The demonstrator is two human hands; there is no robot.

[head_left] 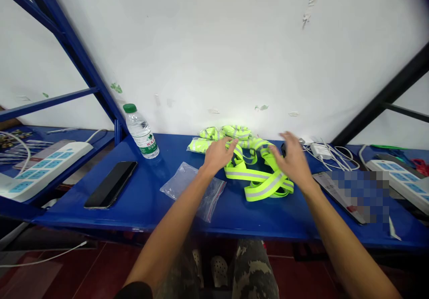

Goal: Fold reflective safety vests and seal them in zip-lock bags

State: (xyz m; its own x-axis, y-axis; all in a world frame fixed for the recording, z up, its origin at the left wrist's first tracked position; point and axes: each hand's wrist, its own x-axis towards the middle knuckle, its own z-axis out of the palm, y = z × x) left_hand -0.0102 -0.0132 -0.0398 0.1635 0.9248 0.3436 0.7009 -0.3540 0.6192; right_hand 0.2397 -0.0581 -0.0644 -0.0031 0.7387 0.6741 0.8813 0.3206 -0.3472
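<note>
so, reflective straps (264,186) on blue shelf (144,205) (white wall (214,53)).

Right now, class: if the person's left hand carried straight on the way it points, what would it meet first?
Most likely the neon-yellow reflective straps. The left hand points forward and slightly right, and its fingers seem at or just above them, though depth is hard to judge from this view.

A water bottle (140,131) is standing upright on the blue steel shelf (144,205), a black smartphone (110,185) lying near it.
</note>
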